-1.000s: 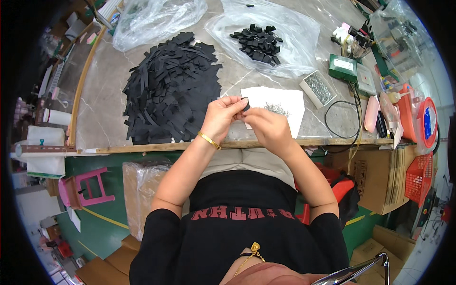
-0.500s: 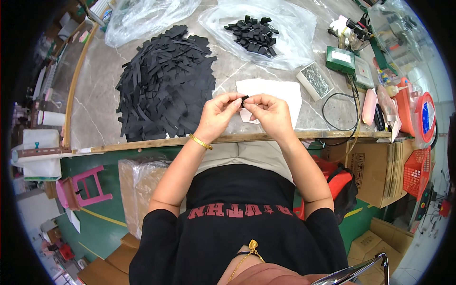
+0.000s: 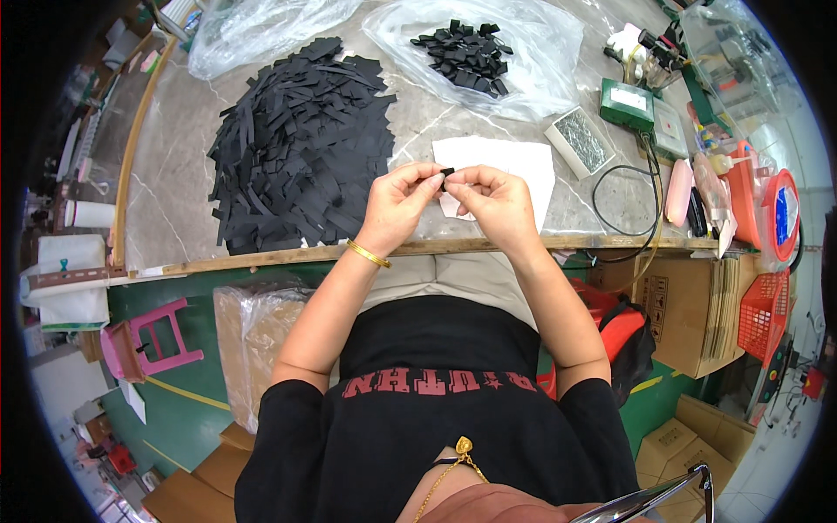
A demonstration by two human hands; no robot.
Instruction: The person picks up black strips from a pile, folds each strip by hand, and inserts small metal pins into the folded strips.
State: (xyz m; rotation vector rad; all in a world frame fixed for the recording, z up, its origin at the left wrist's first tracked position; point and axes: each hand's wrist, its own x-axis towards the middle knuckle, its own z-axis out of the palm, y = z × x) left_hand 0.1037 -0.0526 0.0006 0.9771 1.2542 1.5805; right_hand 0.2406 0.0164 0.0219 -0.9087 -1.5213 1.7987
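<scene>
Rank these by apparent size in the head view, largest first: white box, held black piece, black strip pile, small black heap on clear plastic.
1. Black strip pile
2. Small black heap
3. White box
4. Held black piece, partly hidden

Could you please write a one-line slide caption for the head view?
Left hand and right hand pinch a small black piece above white paper, a heap of black strips at left.
</scene>
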